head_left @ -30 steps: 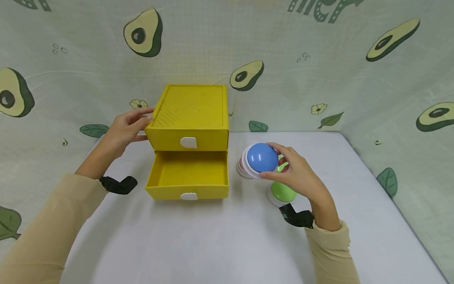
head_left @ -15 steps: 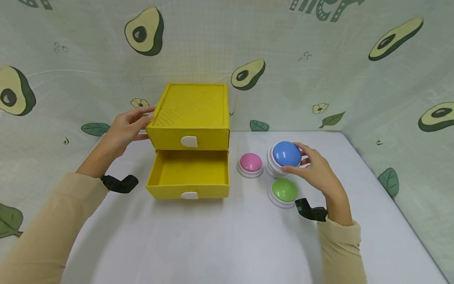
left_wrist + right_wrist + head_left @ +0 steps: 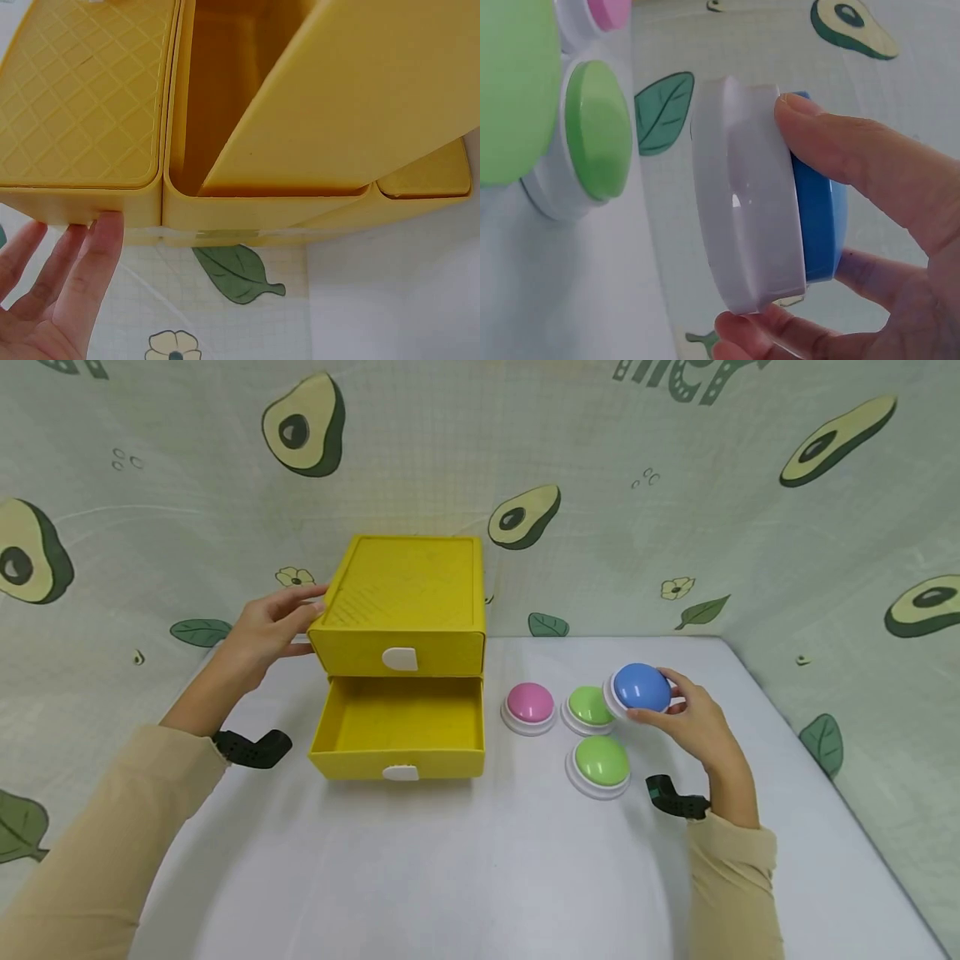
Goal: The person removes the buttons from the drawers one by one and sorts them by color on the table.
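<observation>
1. A person's right hand (image 3: 701,722) pinches a blue-domed button (image 3: 642,687) on the right of the desk (image 3: 420,877), beside the farther of two green-domed buttons (image 3: 591,704).
2. The left hand (image 3: 266,631), its fingers spread, rests against the side of a yellow drawer unit (image 3: 405,583), whose lower drawer (image 3: 397,767) stands pulled out.
3. The right wrist view reveals what the head view hides: the blue button's white base seen side-on, thumb (image 3: 799,105) above and fingers below, cloth visible between base and desk.
4. The left wrist view alone shows fingers extended and slightly apart at the edge of a diamond-patterned panel (image 3: 86,97).
5. The white desk also carries a pink-domed button (image 3: 531,703), left of the green pair; behind hangs a pale cloth (image 3: 420,460) printed with avocados, leaves and flowers.
</observation>
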### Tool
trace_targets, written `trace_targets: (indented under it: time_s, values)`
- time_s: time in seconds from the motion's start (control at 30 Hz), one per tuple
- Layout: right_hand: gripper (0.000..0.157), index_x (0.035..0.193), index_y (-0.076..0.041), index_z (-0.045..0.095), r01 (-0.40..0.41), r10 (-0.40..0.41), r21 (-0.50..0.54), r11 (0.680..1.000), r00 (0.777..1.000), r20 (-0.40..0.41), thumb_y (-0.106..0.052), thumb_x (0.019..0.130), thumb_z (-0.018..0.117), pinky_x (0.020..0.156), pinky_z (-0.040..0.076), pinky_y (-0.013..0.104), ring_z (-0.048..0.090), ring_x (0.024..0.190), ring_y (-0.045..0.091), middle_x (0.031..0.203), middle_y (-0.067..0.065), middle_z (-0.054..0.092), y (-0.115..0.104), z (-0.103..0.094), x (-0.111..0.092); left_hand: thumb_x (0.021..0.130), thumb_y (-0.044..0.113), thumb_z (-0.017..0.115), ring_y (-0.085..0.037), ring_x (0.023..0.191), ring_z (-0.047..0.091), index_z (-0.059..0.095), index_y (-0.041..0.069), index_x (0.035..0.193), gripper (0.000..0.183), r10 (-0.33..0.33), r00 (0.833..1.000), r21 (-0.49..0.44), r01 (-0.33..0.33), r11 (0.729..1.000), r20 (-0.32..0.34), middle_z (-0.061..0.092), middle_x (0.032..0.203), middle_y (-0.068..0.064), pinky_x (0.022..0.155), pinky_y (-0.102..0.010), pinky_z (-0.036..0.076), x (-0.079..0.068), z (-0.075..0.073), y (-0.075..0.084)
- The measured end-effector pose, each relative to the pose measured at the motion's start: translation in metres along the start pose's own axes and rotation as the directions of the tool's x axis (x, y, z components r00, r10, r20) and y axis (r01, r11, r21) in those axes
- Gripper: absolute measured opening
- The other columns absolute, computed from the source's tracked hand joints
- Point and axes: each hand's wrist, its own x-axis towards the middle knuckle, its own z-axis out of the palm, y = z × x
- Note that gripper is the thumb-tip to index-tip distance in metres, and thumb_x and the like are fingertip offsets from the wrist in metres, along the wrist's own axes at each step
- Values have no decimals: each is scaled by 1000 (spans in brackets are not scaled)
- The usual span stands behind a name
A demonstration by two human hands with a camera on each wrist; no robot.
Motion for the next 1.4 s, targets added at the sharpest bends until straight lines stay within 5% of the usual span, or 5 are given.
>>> trace_targets:
  time_s: [0.63,1.4]
  values:
    - [90,148,-6,21,-70,72,30,997,994,-77,-49,82,65,70,39,31,43,106,38,126,28,38,61,18,18,92,52,45,-2,99,54,30,27,146,62,4,1000,-2,-4,1000,-4,41,141,-8,95,-41,48,-1,1,0]
    - [91,146,2,18,-110,114,37,993,988,-106,-40,83,68,75,40,39,40,103,39,126,34,33,78,32,25,91,53,46,2,95,55,31,27,146,63,2,1000,-7,-2,1000,-2,41,141,-7,88,-29,52,-1,-1,1]
